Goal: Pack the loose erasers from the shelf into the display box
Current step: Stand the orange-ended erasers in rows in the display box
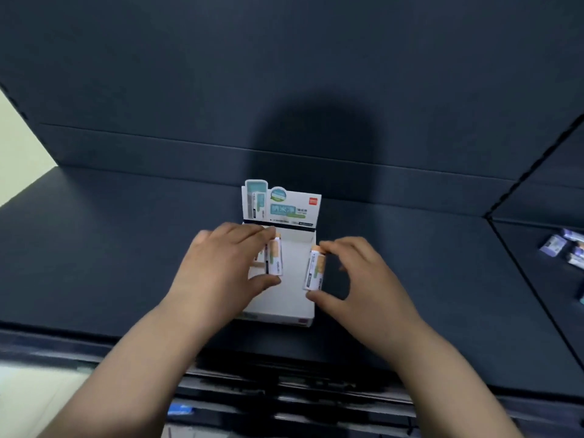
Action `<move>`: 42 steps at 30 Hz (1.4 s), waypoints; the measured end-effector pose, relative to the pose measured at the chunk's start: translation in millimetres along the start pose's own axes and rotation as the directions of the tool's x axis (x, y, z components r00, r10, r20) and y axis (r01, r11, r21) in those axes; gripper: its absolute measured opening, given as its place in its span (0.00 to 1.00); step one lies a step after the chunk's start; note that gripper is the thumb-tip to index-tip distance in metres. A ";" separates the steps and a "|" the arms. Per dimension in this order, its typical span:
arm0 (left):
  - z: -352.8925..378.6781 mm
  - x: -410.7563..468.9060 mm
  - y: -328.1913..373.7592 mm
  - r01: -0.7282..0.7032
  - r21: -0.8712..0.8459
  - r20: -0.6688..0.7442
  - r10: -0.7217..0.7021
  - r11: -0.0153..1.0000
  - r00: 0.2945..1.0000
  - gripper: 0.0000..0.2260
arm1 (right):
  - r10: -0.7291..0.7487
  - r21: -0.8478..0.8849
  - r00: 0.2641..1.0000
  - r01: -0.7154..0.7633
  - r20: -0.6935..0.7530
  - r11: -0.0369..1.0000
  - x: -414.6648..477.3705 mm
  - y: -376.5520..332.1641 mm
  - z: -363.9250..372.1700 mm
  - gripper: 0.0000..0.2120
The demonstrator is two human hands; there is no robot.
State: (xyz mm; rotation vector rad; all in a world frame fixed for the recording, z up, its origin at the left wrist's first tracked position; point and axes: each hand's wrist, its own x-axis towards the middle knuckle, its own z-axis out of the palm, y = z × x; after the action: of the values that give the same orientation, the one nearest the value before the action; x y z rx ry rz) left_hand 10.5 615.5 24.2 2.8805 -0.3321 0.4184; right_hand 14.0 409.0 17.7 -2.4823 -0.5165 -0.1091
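Note:
A white display box (pixel 292 298) with a printed header card (pixel 284 205) stands open on the dark shelf (pixel 110 248). My left hand (pixel 221 267) pinches a white-and-orange eraser (pixel 274 257) between fingertips and thumb, inside the box at its left side. More erasers show partly beneath that hand. My right hand (pixel 357 279) pinches a second eraser (pixel 315 271) end to end, at the box's right wall.
Several purple-wrapped items (pixel 565 249) lie on the neighbouring shelf section at the far right. A dark back panel rises behind the box. The shelf's front edge runs just below the box, with lower shelves beneath.

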 end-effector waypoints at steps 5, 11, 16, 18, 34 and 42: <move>15.8 22.1 -24.5 -0.083 -0.041 0.101 0.087 0.996 0.991 0.30 | 0.045 -0.171 0.999 -0.041 0.021 0.984 29.6 -19.7 18.5 0.28; 36.8 39.6 -29.5 -0.171 -0.050 0.167 0.177 0.984 0.970 0.25 | 0.084 -0.435 0.994 -0.044 0.073 0.899 54.7 -19.9 38.0 0.23; 50.6 41.1 -31.5 -0.138 -0.104 0.195 0.156 0.985 0.968 0.26 | 0.074 -0.460 0.996 -0.044 0.049 0.887 59.6 -11.5 50.4 0.24; 54.3 39.6 -31.5 -0.106 -0.143 0.195 0.133 0.984 0.972 0.26 | 0.080 -0.422 0.997 -0.063 0.021 0.904 58.5 -9.2 54.6 0.25; 57.2 38.2 -28.5 -0.055 -0.133 0.178 0.079 0.990 0.981 0.17 | 0.080 -0.397 0.997 -0.074 0.000 0.915 54.7 -6.8 59.4 0.18; 53.8 38.8 -27.4 -0.085 -0.110 0.195 0.105 0.990 0.975 0.15 | 0.063 -0.426 0.998 -0.051 0.016 0.904 53.3 -5.4 59.4 0.16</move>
State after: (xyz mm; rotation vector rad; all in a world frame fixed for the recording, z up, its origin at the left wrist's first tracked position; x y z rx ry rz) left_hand 67.3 621.3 -19.3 2.8200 -0.5107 0.1214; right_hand 58.7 465.0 -17.9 -2.9282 -0.4700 -0.1793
